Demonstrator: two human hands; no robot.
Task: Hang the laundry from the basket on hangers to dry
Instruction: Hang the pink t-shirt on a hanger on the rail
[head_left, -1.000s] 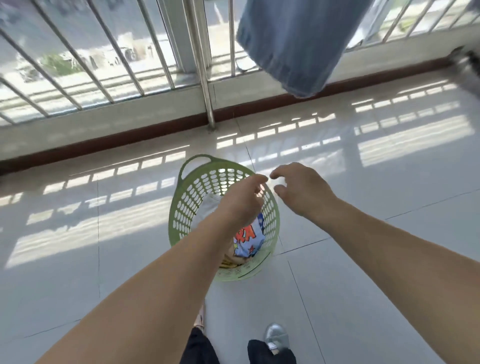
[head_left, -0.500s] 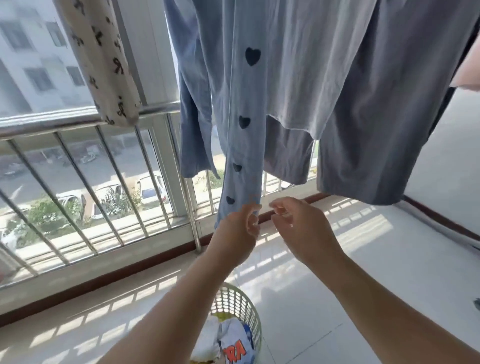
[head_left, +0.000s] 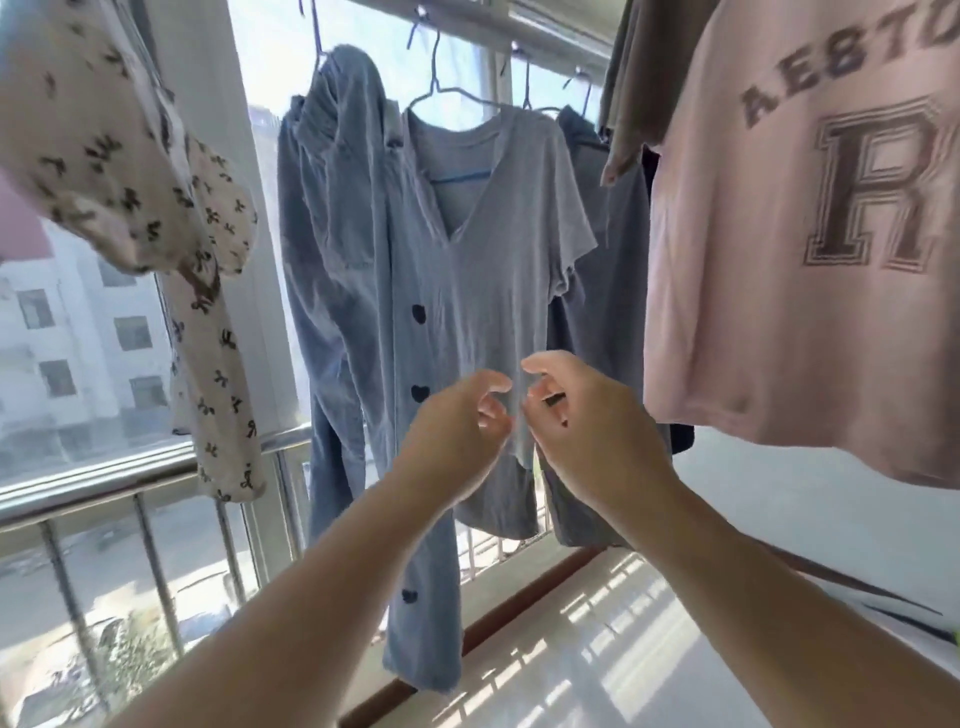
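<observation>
A light blue short-sleeved shirt (head_left: 483, 270) hangs on a wire hanger (head_left: 441, 93) before the window. Blue trousers with dark hearts (head_left: 358, 291) hang on another hanger to its left, one leg reaching down to knee height. My left hand (head_left: 457, 431) and my right hand (head_left: 587, 421) are raised side by side in front of the shirt's lower part, fingers curled and apart, thumbs and forefingers almost meeting. Neither hand holds cloth. The basket is out of view.
A white garment with dark bows (head_left: 135, 171) hangs at the upper left. A pink T-shirt with brown lettering (head_left: 810, 249) fills the right, with a darker blue garment (head_left: 618, 322) behind the shirt. A steel railing (head_left: 104, 483) runs along the window.
The view has swung up from the green basket on the floor to the hanging clothes. Both hands have risen from above the basket to the shirt's hem, still holding nothing.
</observation>
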